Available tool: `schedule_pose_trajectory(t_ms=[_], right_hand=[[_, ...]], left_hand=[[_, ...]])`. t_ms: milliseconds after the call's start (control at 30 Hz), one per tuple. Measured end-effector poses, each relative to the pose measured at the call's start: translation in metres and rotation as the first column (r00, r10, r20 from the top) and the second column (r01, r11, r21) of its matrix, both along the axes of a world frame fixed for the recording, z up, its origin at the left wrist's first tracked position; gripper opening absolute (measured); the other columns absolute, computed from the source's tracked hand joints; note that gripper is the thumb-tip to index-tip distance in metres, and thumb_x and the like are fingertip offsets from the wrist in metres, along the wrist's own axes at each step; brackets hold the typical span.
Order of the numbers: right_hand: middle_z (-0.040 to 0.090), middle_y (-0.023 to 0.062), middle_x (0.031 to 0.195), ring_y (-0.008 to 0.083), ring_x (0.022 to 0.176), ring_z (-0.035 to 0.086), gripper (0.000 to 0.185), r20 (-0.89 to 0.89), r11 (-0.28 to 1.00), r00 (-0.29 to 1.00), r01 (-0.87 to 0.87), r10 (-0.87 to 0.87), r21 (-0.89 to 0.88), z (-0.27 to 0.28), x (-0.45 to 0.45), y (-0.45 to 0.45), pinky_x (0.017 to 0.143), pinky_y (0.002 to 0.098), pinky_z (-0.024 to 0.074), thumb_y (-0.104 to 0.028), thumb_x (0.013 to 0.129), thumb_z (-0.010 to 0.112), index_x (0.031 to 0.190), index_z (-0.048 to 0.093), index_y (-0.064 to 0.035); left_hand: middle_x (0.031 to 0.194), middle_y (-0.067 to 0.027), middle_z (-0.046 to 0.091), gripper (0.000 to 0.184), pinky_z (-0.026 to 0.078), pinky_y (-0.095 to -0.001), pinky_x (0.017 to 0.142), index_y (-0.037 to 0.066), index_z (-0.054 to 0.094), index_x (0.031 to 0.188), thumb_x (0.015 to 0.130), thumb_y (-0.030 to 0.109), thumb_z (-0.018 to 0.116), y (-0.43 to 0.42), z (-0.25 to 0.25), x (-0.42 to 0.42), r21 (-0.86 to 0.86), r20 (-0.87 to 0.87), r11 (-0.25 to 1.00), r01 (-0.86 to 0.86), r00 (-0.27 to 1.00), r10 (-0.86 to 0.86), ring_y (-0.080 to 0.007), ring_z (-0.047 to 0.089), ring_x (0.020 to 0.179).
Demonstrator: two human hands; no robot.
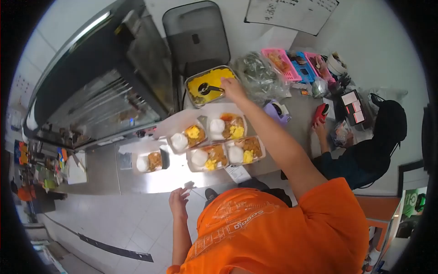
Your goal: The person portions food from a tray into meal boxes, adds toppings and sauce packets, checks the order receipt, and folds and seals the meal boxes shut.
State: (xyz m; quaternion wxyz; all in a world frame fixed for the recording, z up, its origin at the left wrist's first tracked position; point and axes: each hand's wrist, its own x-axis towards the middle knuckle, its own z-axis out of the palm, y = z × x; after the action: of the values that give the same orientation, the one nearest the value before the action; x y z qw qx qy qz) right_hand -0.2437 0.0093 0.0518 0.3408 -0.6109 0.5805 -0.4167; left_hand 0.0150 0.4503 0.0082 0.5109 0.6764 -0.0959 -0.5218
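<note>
My right hand (pixel 233 90) is closed around the handle of a black serving spoon (pixel 206 88). The spoon's head rests in yellow scrambled egg (pixel 219 75) inside a metal tray (pixel 188 98). Below the tray stand several paper boxes (pixel 200 169), each with a white mound of rice (pixel 199 157) and brown fried food; egg tops the food in those nearest the tray. A smaller box (pixel 149 170) at the left shows rice and fried food without egg. Low in front of the counter, my left hand (pixel 179 202) hangs with fingers loosely apart, holding nothing I can make out.
A dark lid (pixel 196 39) leans upright behind the tray. Left of it stands a glass-fronted cabinet (pixel 105 91). To the right lie a plastic bag (pixel 258 75), pink baskets (pixel 281 64) and a purple tape dispenser (pixel 277 111). A co-worker (pixel 365 155) in dark clothing holds a red object.
</note>
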Motion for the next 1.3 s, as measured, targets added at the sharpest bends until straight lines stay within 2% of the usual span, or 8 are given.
schedule_pose_trajectory(t_ms=[233,367,433,567,633,1100,1167,1300], right_hand=[[0.072,0.0215,0.098,0.0380,0.091,0.071,0.023,-0.846,0.991,0.525,0.034,0.094,0.132,-0.045,-0.208,-0.110,0.080,0.0477,0.0557,-0.013,0.084,0.062,0.098,0.074,-0.0005],[0.073,0.0208,0.099,0.0373,0.092,0.071,0.028,-0.825,0.870,0.282,-0.107,0.491,0.481,-0.059,-0.247,-0.135,0.081,0.0476,0.0559,-0.014,0.081,0.068,0.107,0.074,-0.0050],[0.070,0.0234,0.111,0.0363,0.114,0.065,0.056,-0.702,0.950,0.646,-0.272,0.300,0.156,-0.046,-0.237,-0.133,0.096,0.0480,0.0508,-0.020,0.078,0.076,0.132,0.063,-0.0112],[0.046,0.0298,0.143,0.0513,0.141,0.030,0.092,-0.896,0.981,0.411,-0.161,0.170,0.113,-0.046,-0.206,-0.117,0.116,0.0576,0.0264,-0.034,0.082,0.077,0.158,0.026,-0.0217],[0.044,0.0317,0.144,0.0549,0.119,0.055,0.072,-0.974,0.982,0.145,-0.100,0.173,0.159,-0.064,-0.201,-0.124,0.107,0.0564,0.0402,-0.026,0.090,0.064,0.154,0.032,-0.0168],[0.071,0.0186,0.092,0.0334,0.091,0.068,0.026,-0.763,0.927,0.630,-0.355,0.142,-0.121,-0.043,-0.223,-0.133,0.080,0.0410,0.0521,-0.020,0.086,0.069,0.107,0.069,-0.0045],[0.070,0.0048,0.087,0.0182,0.084,0.067,0.037,-0.167,0.784,0.807,-0.466,0.567,0.410,-0.017,-0.227,-0.128,0.077,0.0374,0.0528,-0.029,0.087,0.070,0.117,0.068,-0.0092],[0.067,0.0035,0.100,0.0110,0.085,0.063,0.045,0.061,0.804,0.878,-0.461,0.475,0.375,0.058,-0.215,-0.052,0.080,0.0302,0.0514,-0.018,0.090,0.071,0.130,0.058,-0.0015]], left_hand=[[0.107,-0.0085,0.069,0.028,0.045,-0.0318,0.072,0.010,0.058,0.110,0.098,0.035,0.058,0.016,-0.004,-0.066,0.078,0.021,0.993,-0.089,0.996,0.087,-0.0186,0.063,0.087],[0.107,-0.0081,0.069,0.025,0.045,-0.0312,0.070,0.009,0.058,0.108,0.098,0.032,0.059,0.019,0.003,-0.103,0.212,0.056,0.962,-0.170,0.985,0.161,-0.0187,0.063,0.087],[0.106,-0.0069,0.069,0.023,0.045,-0.0298,0.069,0.010,0.058,0.107,0.098,0.031,0.060,0.009,0.012,-0.122,0.221,0.089,0.958,-0.184,0.982,0.168,-0.0174,0.063,0.086],[0.107,-0.0060,0.069,0.023,0.045,-0.0286,0.071,0.010,0.060,0.108,0.098,0.031,0.060,-0.011,0.018,-0.140,0.239,0.062,0.958,-0.161,0.987,0.151,-0.0162,0.064,0.087],[0.107,-0.0065,0.069,0.023,0.045,-0.0274,0.071,0.009,0.060,0.109,0.099,0.029,0.059,-0.024,0.029,-0.147,0.181,0.040,0.972,-0.152,0.988,0.147,-0.0156,0.064,0.088],[0.114,-0.0118,0.069,0.027,0.047,-0.0283,0.075,0.005,0.058,0.115,0.100,0.027,0.053,-0.019,0.024,-0.130,0.132,0.038,0.991,-0.029,0.999,0.024,-0.0173,0.065,0.091],[0.114,-0.0122,0.069,0.027,0.046,-0.0287,0.076,0.005,0.057,0.115,0.100,0.027,0.053,-0.019,0.023,-0.121,0.131,0.047,0.991,-0.018,0.999,0.012,-0.0174,0.065,0.091],[0.114,-0.0129,0.069,0.026,0.046,-0.0292,0.077,0.004,0.057,0.114,0.099,0.025,0.052,-0.018,0.025,-0.099,0.068,0.086,0.997,0.021,0.996,-0.027,-0.0171,0.064,0.090]])
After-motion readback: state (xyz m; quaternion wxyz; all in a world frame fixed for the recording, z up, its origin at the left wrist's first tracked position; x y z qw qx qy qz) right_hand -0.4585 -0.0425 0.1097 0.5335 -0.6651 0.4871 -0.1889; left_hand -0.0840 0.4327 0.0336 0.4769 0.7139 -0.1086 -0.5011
